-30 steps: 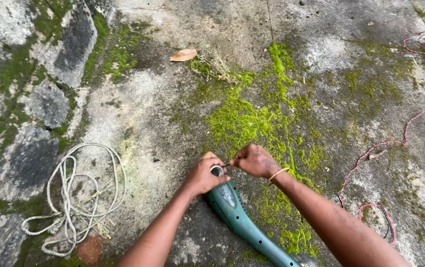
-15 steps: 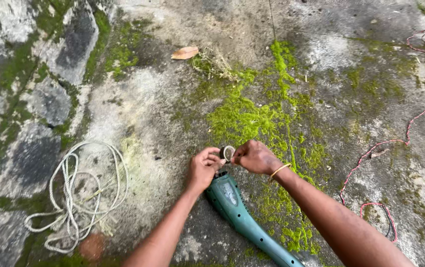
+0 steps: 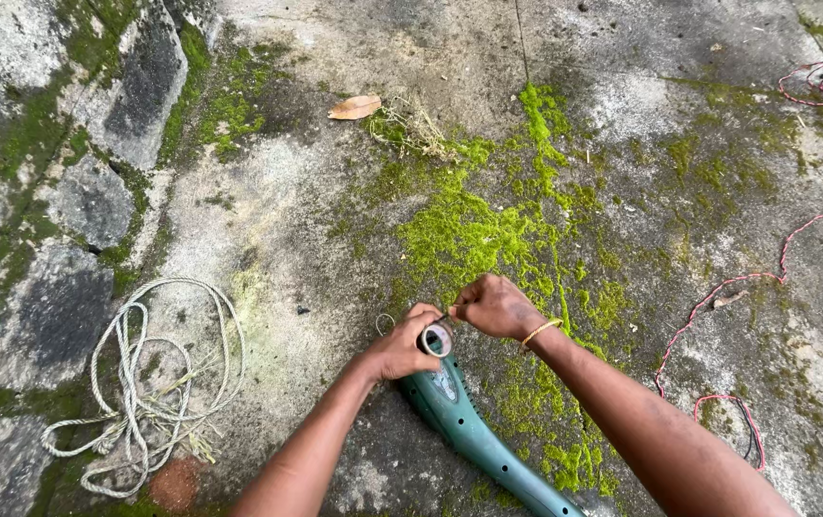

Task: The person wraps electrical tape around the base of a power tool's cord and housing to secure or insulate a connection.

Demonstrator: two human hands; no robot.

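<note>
- The tape roll [image 3: 436,339] is in my left hand [image 3: 402,347], fingers wrapped round its rim, held up just over the near end of the green tool [image 3: 469,426]
- A second ago there was no roll showing between my hands, only a small dark cap at the tool's end; half a second ago the roll came up, and now it faces me with its hole open to view
- My right hand [image 3: 494,306] is clenched into a pinch at the far-right edge of the roll; I judge it has the loose end of the tape, though the strip itself is too thin to make out
- I take that as the tape just being started, with nothing wound on the tool so far
- The tool lies on the ground [image 3: 315,191] running from my hands toward the near right, its handle passing between my forearms
- A thin bangle [image 3: 540,331] sits on my right wrist
- Bright moss [image 3: 469,230] spreads far and right of my hands
- A pale rope [image 3: 134,383] lies in a loose heap well to the left
- A red cord [image 3: 794,239] trails down the right side, well apart from the tool
- A dry leaf [image 3: 355,107] lies far off, beside a tuft of dead grass
- No container shows anywhere here; the only hollow thing is the roll's core, and it is empty
</note>
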